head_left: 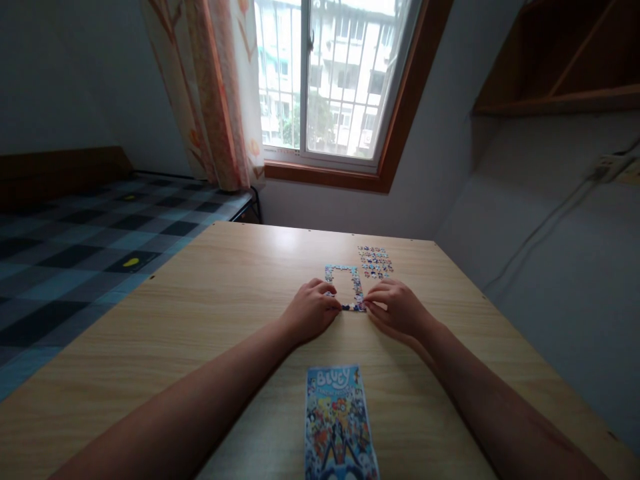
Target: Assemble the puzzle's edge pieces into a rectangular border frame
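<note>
A rectangular jigsaw puzzle border [357, 283] with a bare middle lies flat on the wooden table. My left hand [313, 310] rests at its near left corner, fingers bent around the edge and covering part of the left side. At the near right corner is my right hand [397, 307], its thumb and fingertips closed on the border's edge. Loose puzzle pieces [376, 262] are laid out in rows just beyond my right hand. Closer to me, between my forearms, lies a colourful picture box or sheet [340, 423] with "Bluey" printed across its top.
The light wooden table [200, 333] reaches toward the wall under a barred window [340, 80]. On the left stands a bed with a checked cover [100, 240], beside a patterned curtain [215, 100]. A shelf [560, 100] and a cable [540, 223] are on the right wall.
</note>
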### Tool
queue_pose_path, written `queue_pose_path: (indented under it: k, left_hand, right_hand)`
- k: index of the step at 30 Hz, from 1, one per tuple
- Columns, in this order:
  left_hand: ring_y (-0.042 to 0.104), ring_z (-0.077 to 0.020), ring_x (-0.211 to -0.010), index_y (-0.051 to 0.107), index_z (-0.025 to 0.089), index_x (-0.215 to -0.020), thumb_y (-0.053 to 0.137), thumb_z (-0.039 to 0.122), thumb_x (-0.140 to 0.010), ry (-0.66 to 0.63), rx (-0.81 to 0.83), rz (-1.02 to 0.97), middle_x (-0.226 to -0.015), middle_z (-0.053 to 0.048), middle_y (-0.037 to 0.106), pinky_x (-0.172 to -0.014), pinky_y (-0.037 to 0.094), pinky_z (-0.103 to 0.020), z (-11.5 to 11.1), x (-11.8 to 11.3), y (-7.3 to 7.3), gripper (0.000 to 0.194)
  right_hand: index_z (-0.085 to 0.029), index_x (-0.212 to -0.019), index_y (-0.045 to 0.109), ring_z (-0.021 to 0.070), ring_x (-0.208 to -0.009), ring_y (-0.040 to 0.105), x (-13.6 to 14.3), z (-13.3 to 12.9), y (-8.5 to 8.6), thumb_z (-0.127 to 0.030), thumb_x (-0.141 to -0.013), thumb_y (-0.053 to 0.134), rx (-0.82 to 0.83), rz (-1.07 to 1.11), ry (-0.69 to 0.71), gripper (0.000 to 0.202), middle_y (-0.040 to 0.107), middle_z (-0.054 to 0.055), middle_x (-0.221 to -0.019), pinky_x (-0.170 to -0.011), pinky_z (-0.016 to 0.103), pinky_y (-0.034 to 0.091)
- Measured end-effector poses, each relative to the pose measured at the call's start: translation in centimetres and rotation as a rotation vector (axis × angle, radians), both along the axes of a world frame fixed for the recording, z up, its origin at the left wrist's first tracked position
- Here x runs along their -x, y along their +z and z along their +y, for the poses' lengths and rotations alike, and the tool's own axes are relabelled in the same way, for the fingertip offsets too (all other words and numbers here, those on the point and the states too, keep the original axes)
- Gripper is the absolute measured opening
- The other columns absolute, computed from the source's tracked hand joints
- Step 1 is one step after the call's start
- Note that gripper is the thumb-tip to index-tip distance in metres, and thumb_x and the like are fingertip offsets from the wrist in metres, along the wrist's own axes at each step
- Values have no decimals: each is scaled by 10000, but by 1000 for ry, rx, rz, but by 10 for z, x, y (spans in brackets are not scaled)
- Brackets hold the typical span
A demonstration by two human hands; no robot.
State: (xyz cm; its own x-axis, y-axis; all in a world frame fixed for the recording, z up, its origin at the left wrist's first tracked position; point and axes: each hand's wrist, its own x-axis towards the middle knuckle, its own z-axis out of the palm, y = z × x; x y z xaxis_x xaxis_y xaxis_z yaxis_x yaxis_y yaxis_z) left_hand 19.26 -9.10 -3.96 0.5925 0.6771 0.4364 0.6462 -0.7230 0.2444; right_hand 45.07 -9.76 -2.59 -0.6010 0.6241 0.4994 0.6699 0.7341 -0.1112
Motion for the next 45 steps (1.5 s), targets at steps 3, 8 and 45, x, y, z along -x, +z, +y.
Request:
queue_pose_path:
  k: [3,8,45]
  left_hand:
    - [579,-236,-1048,801,311,-850,670,278,-861,-4,-7,-5,-1091,-25,713,-957,477,-432,1,0,-1,135]
    - [582,-235,-1035,804,313,-838,683,260,-846,-8,-9,-12,-1086,-26,715,-946,483,-430,1,1,-1,132]
    - [536,-294,-1192,731,317,-1160,634,371,-886,-34,-26,70,-1302,-78,627,-1033,436,-509,-7,-1,3,295]
  right_hand:
    - [-250,-887,775,196,-828,642,2,-1,-1,-196,-894,652,38,7,70,134,765,37,-873,-808,358,490]
    - [-272,-922,776,196,-848,639,9,-6,-4,-187,-894,651,69,45,78,153,766,35,-898,-826,370,499]
    - [-247,-812,759,187,-807,637,11,-7,-6,-154,-840,677,89,82,31,127,760,29,-846,-809,349,503]
